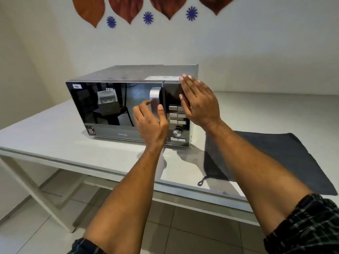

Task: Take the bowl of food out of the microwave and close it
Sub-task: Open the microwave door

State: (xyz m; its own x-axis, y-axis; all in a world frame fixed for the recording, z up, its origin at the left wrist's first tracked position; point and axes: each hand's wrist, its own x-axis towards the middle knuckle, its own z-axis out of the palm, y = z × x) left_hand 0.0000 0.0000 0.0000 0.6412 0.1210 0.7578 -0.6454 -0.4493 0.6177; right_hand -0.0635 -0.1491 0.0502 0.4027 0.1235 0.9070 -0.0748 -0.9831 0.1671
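Head camera, looking down past two bare forearms with checked sleeves (310, 226) rolled up at the bottom corners. Below them lies a tiled floor (183, 233), and a white table (55, 136) runs across the view on slanted white legs. A dark cloth (286, 158) lies flat on the table to the right, with a small loop of cord at its near edge.

The left hand (150, 123) is curled half open in front of the microwave (128, 107), thumb and fingers spread on either side of the silver door handle (154, 99); whether they actually touch it I cannot tell, and the hand has nothing firmly gripped. The right hand (198, 101) is open and flat, fingers together and pointing up, laid against the upper part of the control panel (177, 125) at the microwave's right front corner, fingertips reaching its top edge. It holds nothing.

The microwave sits on the table with its dark mirrored door shut. The glass only reflects the room, so the bowl of food cannot be seen. Buttons and a round knob show below the right hand.

Behind, a white wall (238, 52) carries brown leaf shapes and blue star-like flowers.
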